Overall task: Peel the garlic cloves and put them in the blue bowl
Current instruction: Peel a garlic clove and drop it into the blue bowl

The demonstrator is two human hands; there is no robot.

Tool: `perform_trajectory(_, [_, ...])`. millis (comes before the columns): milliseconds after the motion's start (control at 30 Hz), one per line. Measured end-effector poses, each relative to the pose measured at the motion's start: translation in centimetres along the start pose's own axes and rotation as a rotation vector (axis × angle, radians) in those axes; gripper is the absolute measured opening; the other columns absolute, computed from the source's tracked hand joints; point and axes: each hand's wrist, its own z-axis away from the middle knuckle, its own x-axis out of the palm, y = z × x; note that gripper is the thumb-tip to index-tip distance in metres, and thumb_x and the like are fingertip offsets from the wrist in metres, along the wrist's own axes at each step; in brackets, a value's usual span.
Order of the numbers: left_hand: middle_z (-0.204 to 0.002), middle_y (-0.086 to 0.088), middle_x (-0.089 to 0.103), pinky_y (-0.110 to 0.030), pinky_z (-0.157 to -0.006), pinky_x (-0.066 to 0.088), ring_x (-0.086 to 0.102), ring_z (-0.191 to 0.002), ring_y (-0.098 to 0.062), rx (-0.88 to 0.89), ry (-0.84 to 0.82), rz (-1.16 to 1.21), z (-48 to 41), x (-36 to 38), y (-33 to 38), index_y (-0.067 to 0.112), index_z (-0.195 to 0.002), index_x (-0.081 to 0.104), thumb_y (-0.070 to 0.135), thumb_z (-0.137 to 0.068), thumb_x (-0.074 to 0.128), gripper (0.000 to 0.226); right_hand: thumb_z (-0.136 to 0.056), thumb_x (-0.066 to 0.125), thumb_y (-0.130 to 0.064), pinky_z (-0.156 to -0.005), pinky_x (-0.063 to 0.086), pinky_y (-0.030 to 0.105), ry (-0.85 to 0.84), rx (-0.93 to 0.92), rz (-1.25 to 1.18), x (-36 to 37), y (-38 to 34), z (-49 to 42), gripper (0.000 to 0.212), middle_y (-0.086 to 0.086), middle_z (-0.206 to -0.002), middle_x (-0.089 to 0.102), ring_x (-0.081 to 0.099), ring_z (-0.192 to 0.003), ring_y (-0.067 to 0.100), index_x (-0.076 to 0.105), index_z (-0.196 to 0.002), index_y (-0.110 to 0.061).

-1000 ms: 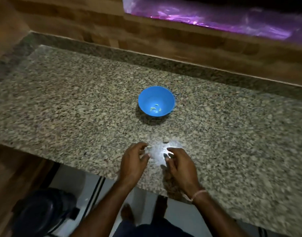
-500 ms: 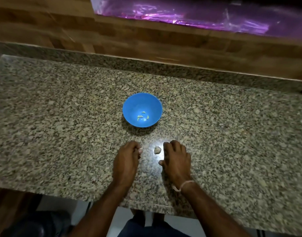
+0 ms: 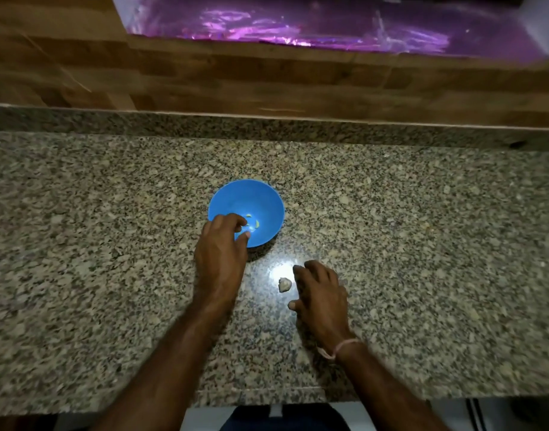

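While left hand (image 3: 223, 244) hangs curled over blue bowl (image 3: 267, 206), pinch unclear, garlic clove (image 3: 285, 284) lies just left of loose-fingered right hand (image 3: 321, 293); right hand nearer.

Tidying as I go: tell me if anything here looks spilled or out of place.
Nothing is spilled or damaged. The only stray thing is one pale garlic piece on the granite counter, outside the blue bowl, beside the right hand. The bowl stands upright with a few cloves inside.
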Motion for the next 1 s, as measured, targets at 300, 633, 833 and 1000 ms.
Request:
perform_trajectory(300, [-0.110, 0.002, 0.068, -0.014, -0.075, 0.043, 0.066, -0.093, -0.015, -0.303, -0.325, 0.256, 10.1, 4.3, 0.0, 0.016, -0.122, 0.069, 0.013, -0.096, 0.068, 0.026, -0.091, 0.068, -0.009, -0.088, 0.053, 0.040, -0.020, -0.281, -0.242, 0.5, 0.4, -1.6, 0.036, -0.010, -0.122, 0.061, 0.054, -0.113, 0.018, 0.069, -0.122, -0.028])
perform_trajectory(633, [-0.084, -0.009, 0.079, -0.040, -0.078, 0.060, 0.076, -0.080, -0.023, -0.724, -0.307, 0.747, 10.5, 5.1, 4.0, 0.013, -0.093, 0.079, 0.018, -0.094, 0.074, 0.007, -0.093, 0.066, -0.008, -0.082, 0.060, 0.041, -0.073, -0.178, -0.766, -2.1, 1.7, 0.7, 0.035, -0.006, -0.107, 0.069, 0.070, -0.095, 0.016, 0.062, -0.124, -0.023])
perform_trajectory(833, [-0.102, -0.015, 0.078, -0.023, -0.073, 0.061, 0.073, -0.086, -0.016, -1.009, -0.334, 1.310, 11.1, 4.2, 6.2, 0.004, -0.109, 0.072, 0.010, -0.103, 0.054, 0.019, -0.087, 0.074, 0.008, -0.086, 0.058, 0.026, -0.100, -0.067, -1.038, -4.2, 2.9, 1.4, 0.032, 0.001, -0.110, 0.074, 0.071, -0.100, 0.010, 0.074, -0.111, -0.012])
perform_trajectory(1000, [-0.109, -0.015, 0.075, -0.025, -0.077, 0.061, 0.073, -0.092, -0.016, -0.982, -0.317, 1.381, 11.6, 4.0, 7.6, 0.000, -0.119, 0.066, 0.009, -0.103, 0.053, 0.022, -0.087, 0.077, 0.002, -0.088, 0.059, 0.029, -0.038, -0.117, -1.016, -5.6, 3.0, 2.0, 0.030, 0.000, -0.108, 0.071, 0.070, -0.102, 0.016, 0.079, -0.110, -0.016])
